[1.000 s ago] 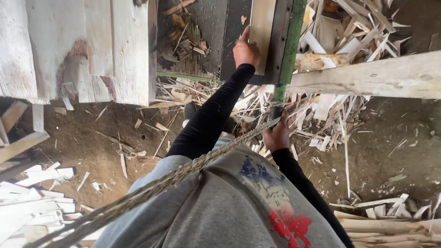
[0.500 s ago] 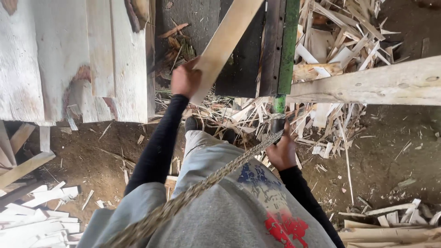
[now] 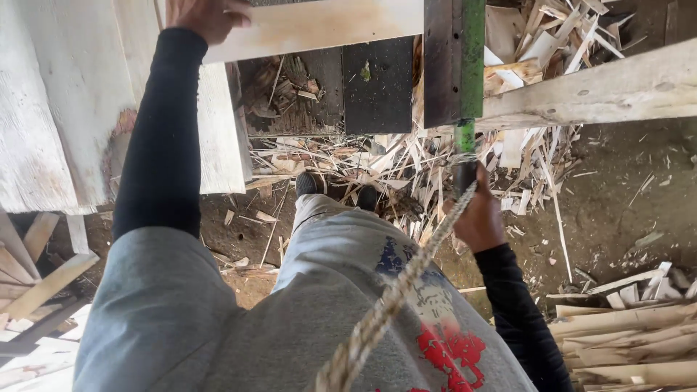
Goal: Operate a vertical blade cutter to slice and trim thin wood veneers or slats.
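Planks (image 3: 80,109): pale stack at left edge, lying flat. Board (image 3: 319,25): long, pale, crossing the top edge above the dark machine bed (image 3: 367,83). Scrap heap (image 3: 406,167): splinters on dirt below the bed. Lever (image 3: 465,145): green, upright beside the bed. Rope (image 3: 392,297): runs from lever to our waist. Left hand (image 3: 207,14): clamped around the board's end. Right hand (image 3: 479,214): wrapped about the lever's dark grip. We judge the board mid-swing; steady support matters here.

Pale rough-sawn wooden plank (image 3: 319,25); frayed fibrous rope (image 3: 392,305)
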